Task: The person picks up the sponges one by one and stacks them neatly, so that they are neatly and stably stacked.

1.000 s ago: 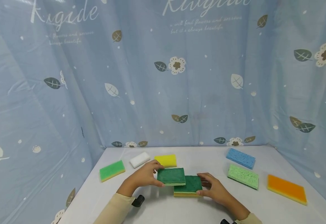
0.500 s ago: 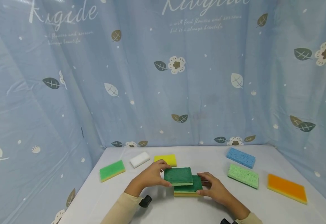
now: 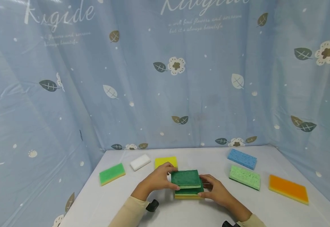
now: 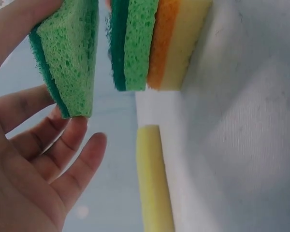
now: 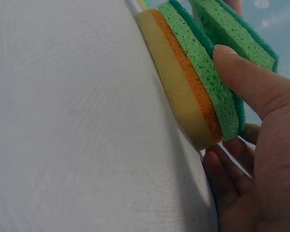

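Observation:
My left hand (image 3: 169, 178) grips a green sponge with a dark green scrub face (image 3: 186, 179) by its left edge. It hangs just over a stack of sponges (image 3: 188, 193). The left wrist view shows a gap between the held sponge (image 4: 67, 58) and the stack (image 4: 150, 43), which has dark green, light green, orange and pale yellow layers. My right hand (image 3: 204, 188) holds the stack's right side. Its thumb (image 5: 251, 82) lies on the green layer's edge and its fingers curl round the far side of the stack (image 5: 193, 92). The stack rests on the white table (image 3: 125, 205).
A green-and-yellow sponge (image 3: 112, 174), a white sponge (image 3: 140, 162) and a yellow sponge (image 3: 166, 162) lie at the left. At the right are a blue sponge (image 3: 242, 159), a light green sponge (image 3: 244, 177) and an orange sponge (image 3: 288, 189). A blue printed curtain (image 3: 182, 94) walls the table.
My left hand has carried the green sponge to the right, from beside the stack to over it. The right hand has stayed on the stack.

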`<state>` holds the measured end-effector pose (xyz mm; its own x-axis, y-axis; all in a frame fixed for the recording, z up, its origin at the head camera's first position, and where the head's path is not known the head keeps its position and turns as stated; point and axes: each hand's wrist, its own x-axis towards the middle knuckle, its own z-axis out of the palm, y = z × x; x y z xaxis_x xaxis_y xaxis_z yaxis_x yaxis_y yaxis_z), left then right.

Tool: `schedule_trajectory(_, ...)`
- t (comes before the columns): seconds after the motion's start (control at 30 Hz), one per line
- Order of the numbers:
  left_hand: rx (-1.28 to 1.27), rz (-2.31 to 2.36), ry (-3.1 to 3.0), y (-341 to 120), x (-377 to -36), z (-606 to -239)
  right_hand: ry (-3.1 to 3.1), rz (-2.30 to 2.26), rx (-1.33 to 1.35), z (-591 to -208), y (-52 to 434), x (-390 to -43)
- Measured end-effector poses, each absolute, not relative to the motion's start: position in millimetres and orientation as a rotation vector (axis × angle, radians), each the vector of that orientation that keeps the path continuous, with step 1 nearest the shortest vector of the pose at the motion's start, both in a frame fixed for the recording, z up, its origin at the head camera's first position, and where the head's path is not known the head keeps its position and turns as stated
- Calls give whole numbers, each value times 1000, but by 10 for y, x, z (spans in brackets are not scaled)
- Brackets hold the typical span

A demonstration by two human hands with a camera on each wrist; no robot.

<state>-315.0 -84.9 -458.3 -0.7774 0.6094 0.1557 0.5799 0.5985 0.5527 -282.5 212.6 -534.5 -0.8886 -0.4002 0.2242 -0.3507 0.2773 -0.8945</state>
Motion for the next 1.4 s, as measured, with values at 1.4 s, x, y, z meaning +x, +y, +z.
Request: schedule_trajectory(1.4, 1045, 796, 2804, -707, -3099, -4662, 2452, -1735, -662, -5351, 2141, -2834)
